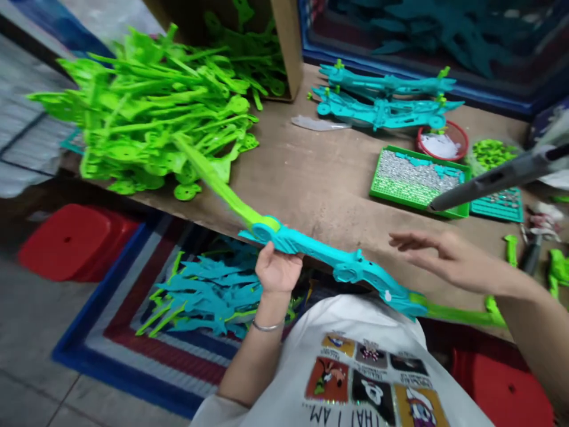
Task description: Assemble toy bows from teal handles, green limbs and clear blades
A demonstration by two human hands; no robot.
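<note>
My left hand [280, 268] grips a plastic toy bow [313, 246] near the left end of its blue middle section. The bow lies slantwise in front of my shirt, with a green limb [217, 187] reaching up to the left and another green limb [457, 314] running off to the right, partly behind my right forearm. A small whitish spot shows on the blue part's right side. Over the table's front part is my right hand [440, 255], fingers stretched out and holding nothing.
Green plastic parts [169, 112] are heaped at the table's left. Two blue assemblies [382, 110] lie at the back, near a green tray [418, 184] of screws and a red bowl [462, 139]. A grey pen-shaped tool [493, 178] hangs above the tray. Below sit blue parts [213, 290] and a red stool [66, 240].
</note>
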